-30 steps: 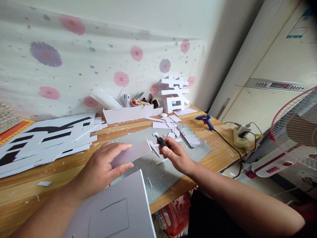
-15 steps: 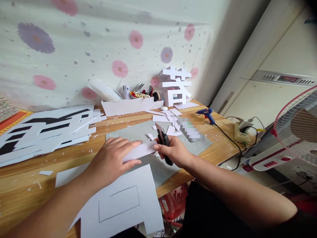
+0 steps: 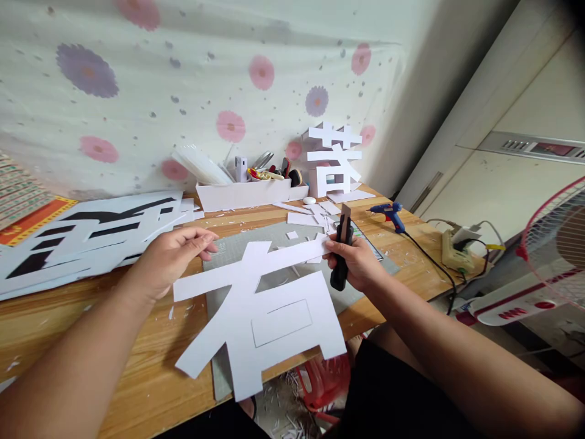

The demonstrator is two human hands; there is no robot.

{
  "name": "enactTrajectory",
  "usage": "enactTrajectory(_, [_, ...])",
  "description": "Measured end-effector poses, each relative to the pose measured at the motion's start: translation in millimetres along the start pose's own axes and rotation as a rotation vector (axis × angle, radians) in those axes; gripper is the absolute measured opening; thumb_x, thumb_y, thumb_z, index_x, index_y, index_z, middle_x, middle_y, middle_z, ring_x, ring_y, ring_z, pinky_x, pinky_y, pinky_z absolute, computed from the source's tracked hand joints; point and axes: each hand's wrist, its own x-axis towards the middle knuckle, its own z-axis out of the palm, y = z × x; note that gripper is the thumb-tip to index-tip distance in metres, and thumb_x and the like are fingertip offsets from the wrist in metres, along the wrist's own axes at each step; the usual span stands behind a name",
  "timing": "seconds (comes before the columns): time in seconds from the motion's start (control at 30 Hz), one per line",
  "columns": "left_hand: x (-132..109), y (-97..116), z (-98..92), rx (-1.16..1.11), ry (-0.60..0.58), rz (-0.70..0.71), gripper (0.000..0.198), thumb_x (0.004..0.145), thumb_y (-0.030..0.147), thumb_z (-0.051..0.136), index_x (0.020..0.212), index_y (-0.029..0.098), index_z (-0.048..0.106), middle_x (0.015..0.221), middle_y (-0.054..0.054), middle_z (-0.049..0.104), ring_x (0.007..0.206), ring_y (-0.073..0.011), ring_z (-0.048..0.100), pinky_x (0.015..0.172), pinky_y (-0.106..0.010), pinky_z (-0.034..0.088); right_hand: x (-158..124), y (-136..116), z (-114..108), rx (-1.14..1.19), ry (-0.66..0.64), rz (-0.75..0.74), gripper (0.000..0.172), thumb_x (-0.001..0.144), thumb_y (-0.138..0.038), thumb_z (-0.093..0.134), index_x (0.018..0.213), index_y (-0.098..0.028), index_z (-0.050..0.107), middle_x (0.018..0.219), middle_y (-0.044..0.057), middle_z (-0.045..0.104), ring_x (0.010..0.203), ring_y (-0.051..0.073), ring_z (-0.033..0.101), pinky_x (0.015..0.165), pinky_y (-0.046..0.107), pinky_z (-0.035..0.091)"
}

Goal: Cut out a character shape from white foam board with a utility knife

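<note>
My right hand [image 3: 354,259] is closed around a black utility knife [image 3: 342,256], its blade pointing up. Its thumb and fingers also touch the upper right arm of a large white cut-out character [image 3: 274,305]. A rectangle is drawn in pencil on the cut-out's lower part, which overhangs the table's front edge. Up at the left, above the cut-out's left arm, is my left hand [image 3: 180,253]. Its thumb and fingers are pressed together, and whether anything thin is between them I cannot make out. Under the cut-out lies a grey cutting mat [image 3: 228,247].
White scraps [image 3: 304,218] lie on the mat's back part. Behind stand a white tool box [image 3: 244,195] and an upright white character [image 3: 333,161]. A blue glue gun [image 3: 388,213], power strip [image 3: 450,247] and fan [image 3: 557,244] are rightward; printed sheets [image 3: 100,238] lie left.
The whole cut-out now shows, turned and lying farther right over the mat. My left hand has come off the white board and moved left and up. My right hand, still with the knife, has shifted right.
</note>
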Motion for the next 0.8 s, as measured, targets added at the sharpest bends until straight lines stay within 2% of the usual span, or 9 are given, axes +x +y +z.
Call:
enactTrajectory(0.07, [-0.6, 1.8, 1.2, -0.013, -0.038, -0.002, 0.044, 0.082, 0.066, 0.069, 0.086, 0.022, 0.073, 0.083, -0.008, 0.076, 0.075, -0.0246, 0.07, 0.075, -0.042, 0.059, 0.8, -2.8, -5.2, 0.016, 0.043, -0.024, 0.048, 0.054, -0.04, 0.094, 0.081, -0.019, 0.06, 0.056, -0.003, 0.064, 0.045, 0.009, 0.053, 0.047, 0.024, 0.036])
enactTrajectory(0.17, [-2.8, 6.9, 4.2, -0.044, -0.089, 0.003, 0.042, 0.079, 0.065, 0.072, 0.085, 0.023, 0.074, 0.086, -0.008, 0.076, 0.081, -0.0245, 0.069, 0.074, -0.039, 0.06, 2.3, -5.9, -11.4, 0.034, 0.095, -0.05, 0.048, 0.052, -0.039, 0.094, 0.08, -0.019, 0.061, 0.057, -0.004, 0.064, 0.045, 0.009, 0.052, 0.047, 0.024, 0.037])
enactTrajectory(0.27, [-5.1, 12.0, 6.0, -0.064, -0.132, -0.014, 0.041, 0.076, 0.063, 0.075, 0.086, 0.023, 0.075, 0.083, -0.005, 0.073, 0.077, -0.0228, 0.067, 0.064, -0.035, 0.059, 3.5, -7.1, -14.3, 0.057, 0.138, -0.064, 0.048, 0.049, -0.038, 0.094, 0.08, -0.019, 0.062, 0.057, -0.004, 0.065, 0.045, 0.009, 0.052, 0.047, 0.024, 0.037])
enactTrajectory(0.37, [-7.1, 14.5, 6.4, -0.032, -0.125, -0.003, 0.038, 0.073, 0.06, 0.077, 0.083, 0.024, 0.075, 0.078, -0.003, 0.072, 0.072, -0.0213, 0.065, 0.059, -0.031, 0.057, 4.1, -6.9, -14.3, 0.065, 0.154, -0.068, 0.048, 0.049, -0.037, 0.094, 0.08, -0.019, 0.062, 0.056, -0.004, 0.066, 0.044, 0.009, 0.052, 0.047, 0.024, 0.037])
enactTrajectory(0.47, [-8.8, 14.0, 7.4, 0.053, -0.075, 0.034, 0.036, 0.075, 0.06, 0.072, 0.085, 0.026, 0.077, 0.085, -0.003, 0.077, 0.077, -0.0235, 0.068, 0.062, -0.032, 0.058, 4.3, -6.2, -13.4, 0.064, 0.165, -0.07, 0.049, 0.048, -0.038, 0.095, 0.08, -0.02, 0.062, 0.055, -0.003, 0.066, 0.044, 0.009, 0.052, 0.047, 0.023, 0.037])
enactTrajectory(0.6, [-9.6, 12.0, 11.0, 0.2, 0.01, 0.159, 0.033, 0.077, 0.055, 0.07, 0.094, 0.029, 0.08, 0.097, -0.004, 0.082, 0.089, -0.0271, 0.073, 0.08, -0.041, 0.061, 5.4, -4.6, -12.2, 0.067, 0.172, -0.083, 0.049, 0.048, -0.038, 0.095, 0.079, -0.019, 0.062, 0.056, -0.003, 0.066, 0.045, 0.009, 0.053, 0.047, 0.023, 0.038])
enactTrajectory(0.7, [-8.0, 10.7, 13.6, 0.244, 0.092, 0.274, 0.03, 0.076, 0.05, 0.074, 0.095, 0.028, 0.081, 0.102, -0.005, 0.081, 0.101, -0.0287, 0.073, 0.099, -0.048, 0.057, 7.6, -2.5, -11.5, 0.073, 0.179, -0.106, 0.047, 0.05, -0.035, 0.095, 0.079, -0.019, 0.062, 0.058, -0.004, 0.065, 0.046, 0.008, 0.052, 0.048, 0.023, 0.039])
enactTrajectory(0.8, [-6.2, 7.3, 16.7, 0.244, 0.19, 0.312, 0.044, 0.07, 0.048, 0.081, 0.107, 0.025, 0.079, 0.119, -0.009, 0.074, 0.114, -0.0301, 0.067, 0.111, -0.051, 0.05, 10.5, -0.3, -11.1, 0.084, 0.184, -0.119, 0.043, 0.054, -0.033, 0.093, 0.08, -0.02, 0.062, 0.06, -0.004, 0.065, 0.047, 0.009, 0.052, 0.047, 0.024, 0.041])
